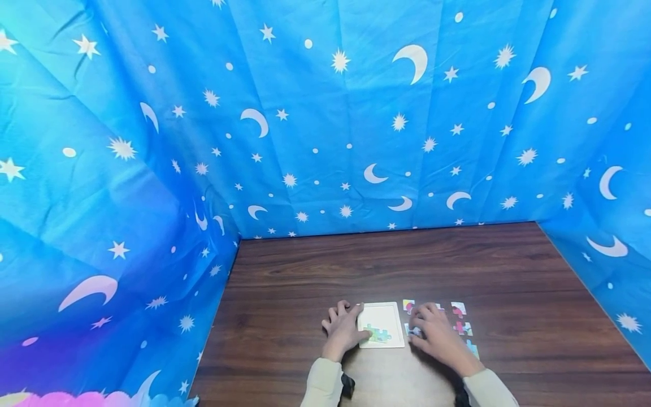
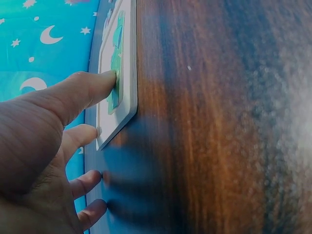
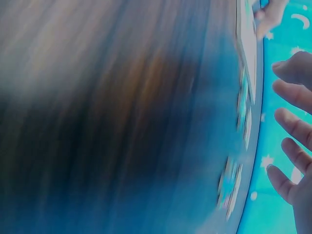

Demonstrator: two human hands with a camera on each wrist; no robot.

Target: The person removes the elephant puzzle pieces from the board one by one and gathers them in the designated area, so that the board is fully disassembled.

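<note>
A square white puzzle tray (image 1: pixel 380 314) lies on the table, with a few green jigsaw pieces (image 1: pixel 382 335) along its near edge. My left hand (image 1: pixel 342 332) rests at the tray's left side, fingers spread. In the left wrist view its thumb (image 2: pixel 100 87) presses on the green pieces, and another fingertip touches the frame. Over loose jigsaw pieces right of the tray hovers my right hand (image 1: pixel 438 334). The right wrist view shows its fingers (image 3: pixel 295 124) spread and apart from the pieces, with nothing held. Part of a blue-white piece (image 1: pixel 413 330) shows beside this hand's fingertips.
Several loose jigsaw pieces lie around the right hand: a yellow and red one (image 1: pixel 408 306), a pink and white one (image 1: pixel 458 308), a bluish one (image 1: pixel 472 347). The dark wooden table (image 1: pixel 285 294) meets a blue moon-and-star curtain (image 1: pixel 325 169) at the back and sides.
</note>
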